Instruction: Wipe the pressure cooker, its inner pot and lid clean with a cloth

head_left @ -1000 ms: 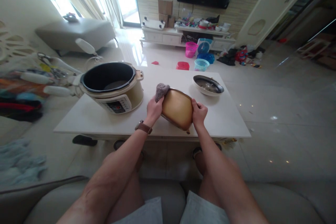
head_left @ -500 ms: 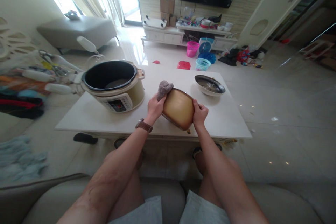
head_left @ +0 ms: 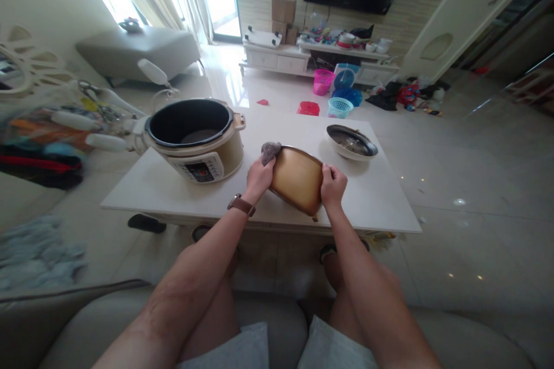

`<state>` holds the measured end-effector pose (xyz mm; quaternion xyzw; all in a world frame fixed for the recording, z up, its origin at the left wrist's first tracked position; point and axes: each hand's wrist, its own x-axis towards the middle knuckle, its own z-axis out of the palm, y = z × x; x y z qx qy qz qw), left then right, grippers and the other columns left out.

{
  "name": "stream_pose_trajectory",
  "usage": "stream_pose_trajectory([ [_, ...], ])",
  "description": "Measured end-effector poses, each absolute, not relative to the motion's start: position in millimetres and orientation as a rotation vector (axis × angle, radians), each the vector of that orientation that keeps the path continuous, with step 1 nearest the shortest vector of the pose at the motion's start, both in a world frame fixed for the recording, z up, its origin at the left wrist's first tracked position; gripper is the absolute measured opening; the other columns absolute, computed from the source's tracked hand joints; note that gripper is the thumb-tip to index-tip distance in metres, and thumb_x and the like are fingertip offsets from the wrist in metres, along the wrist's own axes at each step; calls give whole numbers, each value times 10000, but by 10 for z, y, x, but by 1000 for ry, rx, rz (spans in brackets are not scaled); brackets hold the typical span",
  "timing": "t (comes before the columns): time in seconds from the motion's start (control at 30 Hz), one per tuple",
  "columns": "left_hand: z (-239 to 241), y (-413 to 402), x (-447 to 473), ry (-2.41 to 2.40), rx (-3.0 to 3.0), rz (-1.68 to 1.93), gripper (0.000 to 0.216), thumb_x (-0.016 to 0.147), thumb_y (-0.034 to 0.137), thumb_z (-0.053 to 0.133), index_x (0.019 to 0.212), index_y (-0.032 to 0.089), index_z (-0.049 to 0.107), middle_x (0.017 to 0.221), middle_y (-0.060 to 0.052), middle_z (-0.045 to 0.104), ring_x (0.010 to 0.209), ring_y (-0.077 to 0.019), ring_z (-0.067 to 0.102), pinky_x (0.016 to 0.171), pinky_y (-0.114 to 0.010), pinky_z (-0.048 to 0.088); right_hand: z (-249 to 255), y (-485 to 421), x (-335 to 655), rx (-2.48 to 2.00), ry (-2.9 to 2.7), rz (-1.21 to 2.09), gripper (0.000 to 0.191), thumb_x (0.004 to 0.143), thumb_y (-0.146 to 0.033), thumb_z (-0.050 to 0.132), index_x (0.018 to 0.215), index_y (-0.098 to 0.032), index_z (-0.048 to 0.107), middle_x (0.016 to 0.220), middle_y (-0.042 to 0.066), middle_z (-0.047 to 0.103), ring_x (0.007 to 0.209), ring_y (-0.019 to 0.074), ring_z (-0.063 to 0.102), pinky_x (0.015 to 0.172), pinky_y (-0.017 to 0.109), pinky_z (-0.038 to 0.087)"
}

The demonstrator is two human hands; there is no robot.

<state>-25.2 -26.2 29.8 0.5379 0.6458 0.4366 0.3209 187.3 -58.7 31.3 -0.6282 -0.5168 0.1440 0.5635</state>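
Note:
A golden-brown inner cooking pot (head_left: pixel 298 180) is held tilted over the near edge of the white table, its outer wall toward me. My left hand (head_left: pixel 259 177) is closed on its left side, with a bunched grey cloth (head_left: pixel 270 152) at the fingers by the rim. On the pot's right side, my right hand (head_left: pixel 333 184) is closed around the edge, thumb on top. To the left stands an electric pressure cooker (head_left: pixel 203 150), uncovered, with a dark interior. A round lid (head_left: pixel 351 143) lies upside down on the right of the table.
The white table (head_left: pixel 173 199) lies before my knees. A sofa (head_left: pixel 277 323) is under me. Beyond are a pink basket (head_left: pixel 322 82), a light-blue basket (head_left: pixel 340 107) and a red basin (head_left: pixel 309 108) on the floor. A bench (head_left: pixel 138 52) stands at the back left.
The camera view has shifted slightly, so everything sits a little further right. Both hands keep hold of the pot, which stays tilted; the grey cloth looks more bunched.

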Motion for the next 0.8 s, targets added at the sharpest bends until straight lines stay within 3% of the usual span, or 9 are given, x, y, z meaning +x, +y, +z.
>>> stream_pose_trajectory([
  [0.23,440,-434,-152,1538,1719,1270,444,960,423,606,1357,253,711,1351,-71,735,1291,-346,648,1132,-459,479,252,-529,1980,-1541,-1083,465,686,854,-764,622,557,-258,266,554,-66,231,574,103,223,545,307,197],
  [0.4,290,-246,-235,1548,1475,1234,457,952,504,588,1265,220,762,1221,-78,785,1196,-358,688,1073,-461,508,102,-528,2018,-1476,-1011,500,695,823,-790,639,552,-267,269,560,-71,218,576,102,217,534,296,197],
  [0.63,39,1,-394,1556,1186,1051,498,918,476,560,1137,89,784,1229,-174,778,1205,-357,683,1082,-441,497,50,-558,1999,-1421,-1025,507,696,818,-773,651,547,-266,259,575,-73,198,591,103,213,549,296,194],
  [0.8,144,-108,-329,1586,1307,1212,451,927,493,589,1191,181,780,1202,-106,796,1191,-349,693,1063,-453,512,77,-561,1963,-1437,-1012,491,683,811,-762,668,555,-266,274,564,-78,221,589,102,229,545,292,198],
])
